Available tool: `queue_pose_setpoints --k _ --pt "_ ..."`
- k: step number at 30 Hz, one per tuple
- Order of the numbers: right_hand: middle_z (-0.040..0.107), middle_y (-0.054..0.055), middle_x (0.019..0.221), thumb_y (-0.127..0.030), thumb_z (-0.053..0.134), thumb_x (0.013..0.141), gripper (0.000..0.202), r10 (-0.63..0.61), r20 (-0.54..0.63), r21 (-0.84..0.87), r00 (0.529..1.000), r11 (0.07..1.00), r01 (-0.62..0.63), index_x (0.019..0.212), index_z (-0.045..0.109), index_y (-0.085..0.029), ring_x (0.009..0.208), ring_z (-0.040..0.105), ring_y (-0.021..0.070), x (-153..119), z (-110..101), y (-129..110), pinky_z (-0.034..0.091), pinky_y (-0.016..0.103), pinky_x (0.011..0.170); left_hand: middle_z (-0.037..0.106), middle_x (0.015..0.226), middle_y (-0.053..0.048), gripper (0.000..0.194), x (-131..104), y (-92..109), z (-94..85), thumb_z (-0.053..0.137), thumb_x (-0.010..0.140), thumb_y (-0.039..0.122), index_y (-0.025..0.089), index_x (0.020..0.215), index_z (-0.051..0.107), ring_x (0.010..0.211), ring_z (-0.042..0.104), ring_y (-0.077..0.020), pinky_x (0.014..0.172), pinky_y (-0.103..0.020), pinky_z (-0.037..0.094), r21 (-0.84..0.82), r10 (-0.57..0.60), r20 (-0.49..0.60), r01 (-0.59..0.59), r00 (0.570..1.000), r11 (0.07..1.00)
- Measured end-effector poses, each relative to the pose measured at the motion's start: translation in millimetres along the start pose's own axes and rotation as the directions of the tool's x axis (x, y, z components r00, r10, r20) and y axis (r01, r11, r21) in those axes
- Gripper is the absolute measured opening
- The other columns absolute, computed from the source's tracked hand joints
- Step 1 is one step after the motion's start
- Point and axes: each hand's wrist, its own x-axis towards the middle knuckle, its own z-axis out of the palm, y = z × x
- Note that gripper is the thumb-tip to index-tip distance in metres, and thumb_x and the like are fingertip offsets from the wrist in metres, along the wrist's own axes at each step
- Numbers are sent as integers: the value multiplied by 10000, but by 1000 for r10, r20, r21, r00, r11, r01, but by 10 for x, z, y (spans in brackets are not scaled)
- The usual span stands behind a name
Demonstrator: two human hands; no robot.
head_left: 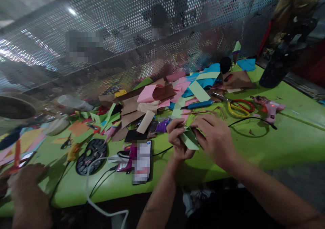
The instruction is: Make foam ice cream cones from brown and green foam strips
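Pinching a light green paper piece [190, 140] in both hands [214, 139], close together over the desk [291, 137] toward its near edge, with scissors [226, 99] and a pink glue gun [272, 108] toward the right edge, and heaped coloured paper [147, 93] along the far edge.

Looks like craft workshop, kinda messy tbh. Got green worktable [291, 137] heaped with coloured paper scraps [199, 91], scissors [238, 109] and pink glue gun [272, 109] on top, perforated metal screen [127, 22] behind, co-worker's hand [27, 178] at left end.
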Motion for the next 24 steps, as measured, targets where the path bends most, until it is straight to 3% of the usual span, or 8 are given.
queue_pose_setpoints --k 8,15,20,24 --pt "704 79 899 -58 559 888 171 -73 103 -121 992 989 85 908 673 -183 812 620 237 67 -61 34 416 359 726 523 1216 -98 444 -25 -38 -16 555 836 438 317 1230 391 1044 563 -255 809 -418 505 6 -20 96 19 995 1000" --pt "701 84 903 -71 563 905 156 -101 133 -161 986 979 122 900 681 -173 801 611 237 84 -81 25 396 366 717 520 1216 -89 484 -15 -50 -6 559 791 427 321 1229 383 1030 551 -256 801 -420 507 18 11 85 -12 996 1000" --pt "690 72 874 -104 537 952 163 -140 92 -182 986 971 155 915 677 -180 795 592 222 59 -81 -16 380 360 716 523 1207 -99 455 6 -18 -2 558 805 437 303 1212 406 1042 545 -261 789 -411 502 -18 -7 33 8 999 1000" --pt "680 56 855 -109 532 964 170 -165 85 -206 983 962 179 905 674 -180 786 586 214 47 -82 -36 384 352 728 530 1198 -99 445 34 -23 -8 569 816 452 280 1204 434 1041 546 -253 783 -392 499 -41 47 11 -46 999 998"
